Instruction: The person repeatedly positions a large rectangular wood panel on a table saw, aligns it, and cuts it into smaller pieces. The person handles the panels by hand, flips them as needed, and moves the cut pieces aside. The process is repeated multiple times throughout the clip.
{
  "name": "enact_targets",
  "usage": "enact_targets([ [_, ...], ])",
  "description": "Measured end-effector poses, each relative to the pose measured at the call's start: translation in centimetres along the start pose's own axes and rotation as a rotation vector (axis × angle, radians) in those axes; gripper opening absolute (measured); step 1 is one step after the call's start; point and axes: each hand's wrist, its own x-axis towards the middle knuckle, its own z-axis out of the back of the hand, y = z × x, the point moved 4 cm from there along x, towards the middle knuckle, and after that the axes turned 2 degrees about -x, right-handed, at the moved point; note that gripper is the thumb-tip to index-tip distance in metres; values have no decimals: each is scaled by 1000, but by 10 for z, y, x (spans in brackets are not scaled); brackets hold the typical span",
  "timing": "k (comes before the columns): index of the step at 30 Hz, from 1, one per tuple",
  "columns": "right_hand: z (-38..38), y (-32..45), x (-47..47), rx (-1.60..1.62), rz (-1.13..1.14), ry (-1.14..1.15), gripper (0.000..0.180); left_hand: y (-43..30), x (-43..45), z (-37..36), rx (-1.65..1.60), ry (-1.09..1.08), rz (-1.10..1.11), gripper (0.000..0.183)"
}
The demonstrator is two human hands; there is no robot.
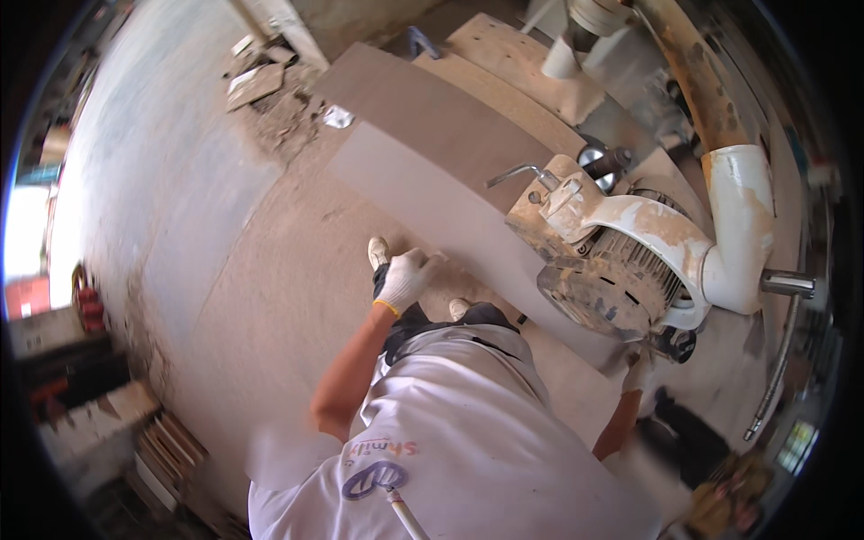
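Note:
My left hand (408, 278), in a white knitted glove with a yellow cuff, is curled in front of my thighs. Its fingertips are by the near edge of a long pale panel surface (432, 209); contact is unclear. My right hand (641, 374), also gloved, is low at the right, by the panel's near end and below a machine head. That view is partly blocked and blurred, so its grip does not show. The dusty machine head (607, 290) has a finned motor, a white curved yoke (655, 223) and a bent metal crank handle (509, 174). A brown flat surface (432, 108) adjoins the pale one.
Beyond the brown surface lie wooden boards (503, 54). A white pipe (739, 223) rises at the right, with a hanging flexible metal hose (776, 385). Rubble (270, 94) lies on the concrete floor (196, 169). Stacked wood pieces (169, 445) stand at the lower left.

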Motion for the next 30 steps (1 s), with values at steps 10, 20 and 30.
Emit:
enact_targets([
  [10, -61, 8, -20, 244, -41, -296, 30, 16, 112, 150, 20, 251, -95, 37],
  [20, -78, 2, -38, 350, -66, -428, 31, 14, 187, 216, 137, 247, -3, 44],
  [30, -92, -7, -66, 455, -26, -522, 33, 18, 233, 218, 131, 262, -28, 41],
])
